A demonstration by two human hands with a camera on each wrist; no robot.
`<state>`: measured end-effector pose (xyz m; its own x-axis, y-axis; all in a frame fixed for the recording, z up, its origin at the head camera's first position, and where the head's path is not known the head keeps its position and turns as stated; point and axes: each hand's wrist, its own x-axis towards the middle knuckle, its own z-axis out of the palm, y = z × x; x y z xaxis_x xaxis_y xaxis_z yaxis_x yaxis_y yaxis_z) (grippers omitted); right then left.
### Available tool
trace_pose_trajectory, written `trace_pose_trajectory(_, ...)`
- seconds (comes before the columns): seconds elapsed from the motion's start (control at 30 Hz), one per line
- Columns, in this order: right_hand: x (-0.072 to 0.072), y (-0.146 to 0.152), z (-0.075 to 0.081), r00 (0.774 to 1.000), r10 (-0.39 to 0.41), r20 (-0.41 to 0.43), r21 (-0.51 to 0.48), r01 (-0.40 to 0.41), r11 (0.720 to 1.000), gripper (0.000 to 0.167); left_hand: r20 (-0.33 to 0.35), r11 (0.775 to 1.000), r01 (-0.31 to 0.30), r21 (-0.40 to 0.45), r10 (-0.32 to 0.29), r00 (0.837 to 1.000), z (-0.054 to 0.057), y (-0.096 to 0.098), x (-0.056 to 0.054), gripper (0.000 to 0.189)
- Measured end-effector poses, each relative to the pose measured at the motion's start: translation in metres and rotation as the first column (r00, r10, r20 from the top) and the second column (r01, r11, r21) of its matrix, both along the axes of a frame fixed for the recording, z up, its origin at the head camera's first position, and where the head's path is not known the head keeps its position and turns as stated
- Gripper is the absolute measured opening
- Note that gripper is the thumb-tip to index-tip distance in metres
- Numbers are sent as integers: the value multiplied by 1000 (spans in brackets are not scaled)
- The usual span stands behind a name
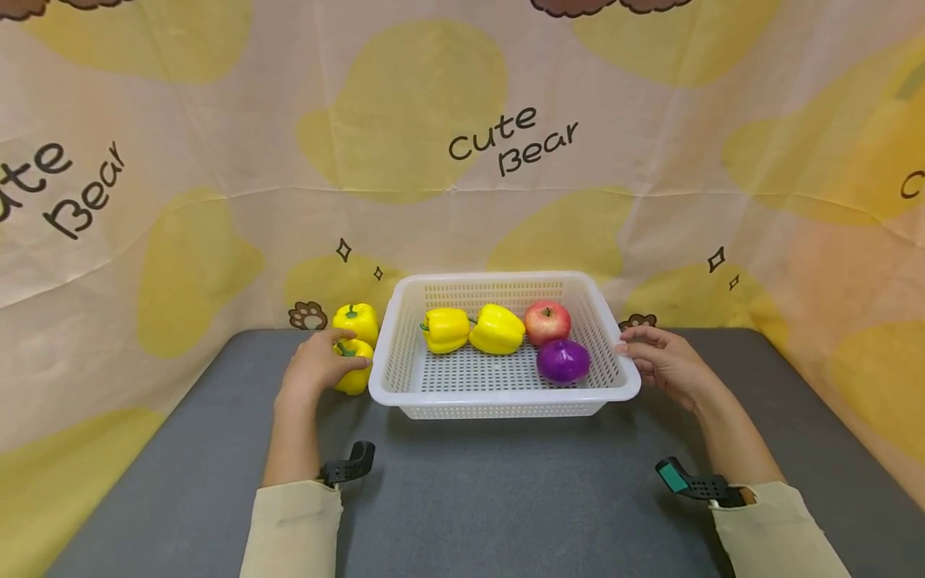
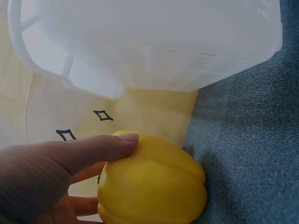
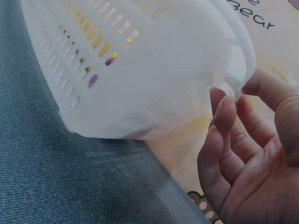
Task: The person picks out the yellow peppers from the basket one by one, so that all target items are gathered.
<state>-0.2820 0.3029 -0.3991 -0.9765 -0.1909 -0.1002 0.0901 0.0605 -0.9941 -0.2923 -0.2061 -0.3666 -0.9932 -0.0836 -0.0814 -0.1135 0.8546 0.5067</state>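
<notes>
My left hand [image 1: 315, 365] grips a yellow bell pepper [image 1: 356, 379] left of the white basket. In the left wrist view its thumb [image 2: 112, 145] lies on the pepper [image 2: 154, 184], with the other fingers partly hidden behind it. A second yellow bell pepper [image 1: 359, 319] stands just behind. The right hand [image 1: 668, 365] pinches the basket's right rim between thumb and curled fingers, as the right wrist view shows on the plastic basket [image 3: 182, 60]. Inside the basket [image 1: 499, 397] lie two yellow bell peppers [image 1: 446, 331], a red apple [image 1: 548, 323] and a purple onion [image 1: 563, 361].
The grey table [image 1: 499, 490] extends in front of the basket and to both sides. Behind it hangs a yellow and cream printed cloth [image 1: 405, 104]. Each wrist wears a black strap [image 1: 348, 464] near a beige sleeve [image 1: 292, 526].
</notes>
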Motion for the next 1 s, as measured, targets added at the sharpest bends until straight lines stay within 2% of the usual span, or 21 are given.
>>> trace_pose_trajectory(0.23, 1, 0, 1, 1000, 4, -1, -12, -4, 1000, 9, 10, 999, 27, 41, -28, 1000, 2, -3, -1, 67)
trace_pose_trajectory(0.53, 1, 0, 1, 1000, 2, 3, -19, -2, 1000, 9, 34, 993, 104, 56, -106, 994, 6, -8, 3, 62)
trace_pose_trajectory(0.8, 0, 0, 0, 1000, 4, 9, -21, -4, 1000, 10, 28, 998, 36, 53, -38, 999, 6, -4, 2, 64)
trace_pose_trajectory(1.0, 1, 0, 2, 1000, 3, 11, -27, -3, 1000, 8, 68, 996, 82, 23, -83, 994, 7, -7, 4, 72)
